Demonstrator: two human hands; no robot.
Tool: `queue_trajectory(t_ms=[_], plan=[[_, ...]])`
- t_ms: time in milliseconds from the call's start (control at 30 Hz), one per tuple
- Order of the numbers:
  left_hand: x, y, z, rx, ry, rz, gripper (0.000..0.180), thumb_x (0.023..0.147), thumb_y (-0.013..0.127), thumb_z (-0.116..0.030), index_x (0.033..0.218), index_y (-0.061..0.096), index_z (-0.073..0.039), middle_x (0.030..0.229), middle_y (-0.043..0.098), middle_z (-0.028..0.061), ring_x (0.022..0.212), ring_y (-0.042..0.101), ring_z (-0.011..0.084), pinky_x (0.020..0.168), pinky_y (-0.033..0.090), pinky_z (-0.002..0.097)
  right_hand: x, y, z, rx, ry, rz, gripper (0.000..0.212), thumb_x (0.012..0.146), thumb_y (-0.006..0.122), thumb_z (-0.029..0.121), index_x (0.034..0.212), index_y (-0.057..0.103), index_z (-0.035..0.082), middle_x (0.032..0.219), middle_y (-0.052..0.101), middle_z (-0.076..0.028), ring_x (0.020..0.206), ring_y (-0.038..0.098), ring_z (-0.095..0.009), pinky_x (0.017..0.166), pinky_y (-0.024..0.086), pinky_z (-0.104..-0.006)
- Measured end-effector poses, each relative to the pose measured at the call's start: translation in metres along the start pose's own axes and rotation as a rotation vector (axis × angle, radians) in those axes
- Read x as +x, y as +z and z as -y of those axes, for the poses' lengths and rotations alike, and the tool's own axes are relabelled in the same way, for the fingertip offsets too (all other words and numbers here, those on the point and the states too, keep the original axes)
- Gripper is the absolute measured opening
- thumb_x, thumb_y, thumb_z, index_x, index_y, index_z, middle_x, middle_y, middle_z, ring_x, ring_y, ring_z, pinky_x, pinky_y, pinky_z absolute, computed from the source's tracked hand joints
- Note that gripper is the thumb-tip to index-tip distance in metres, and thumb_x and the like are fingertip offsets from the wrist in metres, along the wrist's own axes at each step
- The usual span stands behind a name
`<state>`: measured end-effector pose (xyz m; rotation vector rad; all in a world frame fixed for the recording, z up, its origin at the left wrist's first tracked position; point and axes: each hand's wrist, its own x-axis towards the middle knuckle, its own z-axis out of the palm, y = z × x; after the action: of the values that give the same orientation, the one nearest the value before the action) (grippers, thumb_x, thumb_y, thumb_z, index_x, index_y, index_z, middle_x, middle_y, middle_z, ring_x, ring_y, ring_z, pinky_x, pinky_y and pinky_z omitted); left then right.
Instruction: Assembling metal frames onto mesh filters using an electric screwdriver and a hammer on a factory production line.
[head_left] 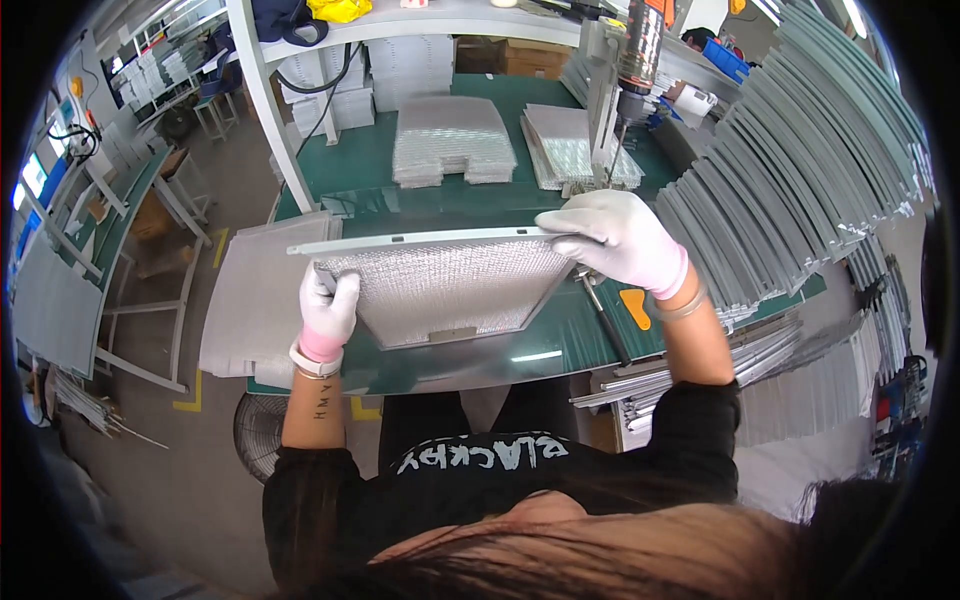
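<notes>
A framed metal mesh filter panel [460, 290] is held tilted over the green work table [400, 372], its pale grey frame bar along the upper edge. My left hand [330, 312], in a white glove with a pink cuff, is closed on the panel's left side. At the upper right corner my right hand [618, 238], gloved the same way, grips the frame bar, its thumb below the bar. Beside the panel's right side lies a hammer [605, 318] with a dark handle, its head partly under my right hand. Next to it is an orange-yellow flat tool [635, 308].
Stacked mesh sheets [455, 140] lie at the back, with another pile [575, 145] beside them. Pale sheets [265, 290] fill the table's left end. A tall leaning stack of framed panels [800, 160] crowds the right. A power tool [640, 60] hangs over the back right.
</notes>
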<state>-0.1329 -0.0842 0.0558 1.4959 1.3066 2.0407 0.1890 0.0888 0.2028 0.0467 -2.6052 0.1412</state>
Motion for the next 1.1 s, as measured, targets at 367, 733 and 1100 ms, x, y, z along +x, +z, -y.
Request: queue_trajectory(t_ms=[367,733,1100], plan=[[0.014,0.012,-0.019,-0.068,0.158,0.002,0.019,0.082,0.068,0.000,0.099,0.060,-0.002,0.093,0.060,0.0048,0.081,0.056,0.0116,0.071,0.045,0.0248,0.065,0.023,0.024,0.139,-0.003,0.261,0.035,0.078,0.070,0.001,0.112,0.062,0.005,0.094,0.063,-0.012,0.086,0.063,-0.033,0.076,0.052,-0.0397],[0.008,0.031,-0.022,-0.182,0.207,-0.288,0.059,0.077,0.072,0.008,0.129,0.047,-0.001,0.106,0.059,0.0056,0.084,0.055,0.0089,0.077,0.048,0.0223,0.075,0.039,0.019,0.246,-0.083,0.219,0.046,0.081,0.061,0.002,0.127,0.061,0.009,0.096,0.062,-0.012,0.090,0.062,-0.031,0.080,0.051,-0.0388],[0.017,0.029,-0.001,0.356,0.433,-0.539,0.037,0.077,0.081,-0.007,0.109,0.064,-0.002,0.101,0.067,0.0101,0.074,0.058,0.0126,0.064,0.048,0.0248,0.081,0.043,0.019,0.163,-0.082,0.195,0.061,0.078,0.066,-0.003,0.135,0.056,0.012,0.083,0.057,-0.012,0.077,0.060,-0.032,0.070,0.050,-0.0405]])
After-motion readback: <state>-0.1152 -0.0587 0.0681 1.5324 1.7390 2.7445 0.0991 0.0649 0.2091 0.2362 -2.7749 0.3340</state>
